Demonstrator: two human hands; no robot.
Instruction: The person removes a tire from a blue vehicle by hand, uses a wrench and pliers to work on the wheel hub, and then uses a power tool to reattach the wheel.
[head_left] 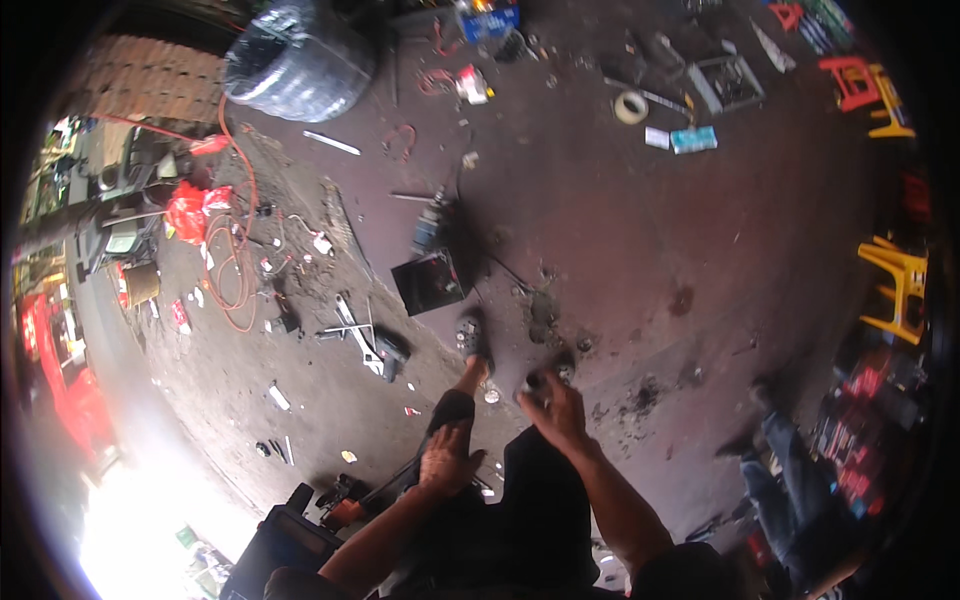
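Observation:
My left hand point(448, 460) lies open on my left thigh, fingers spread. My right hand point(553, 418) is closed round a small dark object point(536, 385) above my right foot, too blurred to identify. In front of my feet, a black open box point(429, 282) lies beside a grey motor-like part point(430, 222) with rods near it. To the left, an adjustable wrench point(366, 350) and a dark power tool point(393, 355) lie on the concrete floor point(700, 260).
A large wrapped coil point(300, 60) stands at the back left near an orange hose point(240, 270) and red bags point(188, 210). A tape roll point(630, 106) and metal tray point(722, 82) lie farther back. Yellow stools point(895, 280) line the right. Another person's legs point(785, 460) stretch at lower right.

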